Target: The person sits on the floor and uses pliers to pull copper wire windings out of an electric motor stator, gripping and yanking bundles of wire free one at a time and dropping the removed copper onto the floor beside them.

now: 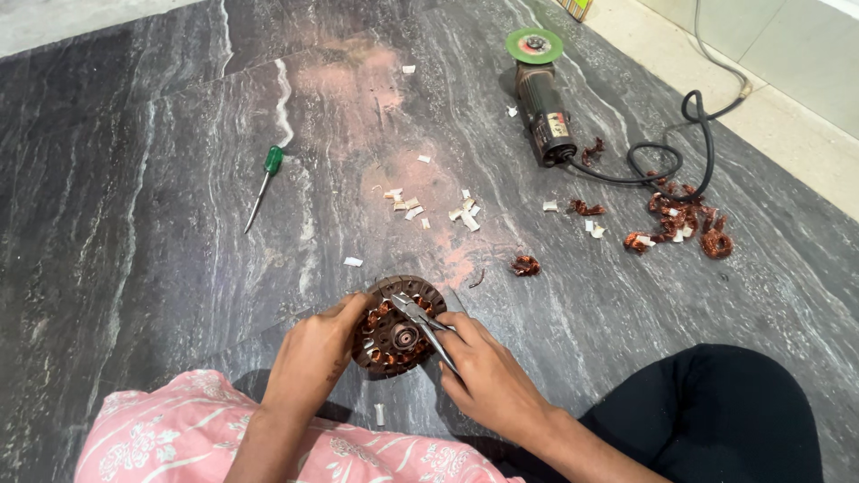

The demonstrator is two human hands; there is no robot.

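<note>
A round brown motor stator point(398, 329) with copper windings stands on the dark stone floor in front of me. My left hand point(309, 360) grips its left rim and holds it tilted. My right hand point(488, 376) is closed on metal pliers point(420, 324), whose tips reach into the copper windings near the top of the stator.
An angle grinder point(542, 97) with a green disc lies at the back right, its black cord point(667, 161) looping beside a heap of cut copper coils point(684, 222). A green-handled screwdriver point(265, 183) lies to the left. White scraps point(434, 210) litter the middle. My knee in black cloth point(716, 411) is at right.
</note>
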